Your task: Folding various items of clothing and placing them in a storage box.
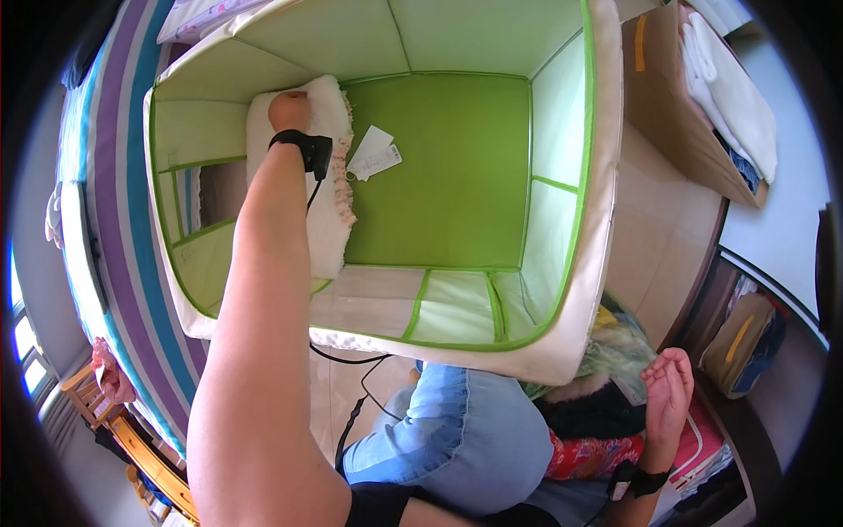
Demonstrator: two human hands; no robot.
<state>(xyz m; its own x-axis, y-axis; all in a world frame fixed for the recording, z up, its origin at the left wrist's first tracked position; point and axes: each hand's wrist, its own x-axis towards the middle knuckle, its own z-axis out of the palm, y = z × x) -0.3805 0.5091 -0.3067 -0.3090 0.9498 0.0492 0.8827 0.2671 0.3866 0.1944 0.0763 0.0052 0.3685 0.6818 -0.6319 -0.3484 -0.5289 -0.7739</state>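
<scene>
A large fabric storage box (602,217) with green lining lies before me, its opening facing up. Inside it, along the left side, rests a folded white fleecy textile (326,244) with a ruffled edge. Paper tags (379,161) hang from it onto the green bottom. My left hand (288,112) is at the textile's upper part, bent down so that its fingers are hidden; a grip cannot be made out. To the right, outside the box, my right hand (668,395) is raised with loosely curled fingers and nothing in it, near a clear plastic bag (616,349).
A striped bedspread (141,217) runs along the left. At the upper right stands a brown fabric box (665,112) with folded clothes. Dark and red floral textiles (593,458) lie below the plastic bag. Cables (349,421) run beside my jeans-clad leg.
</scene>
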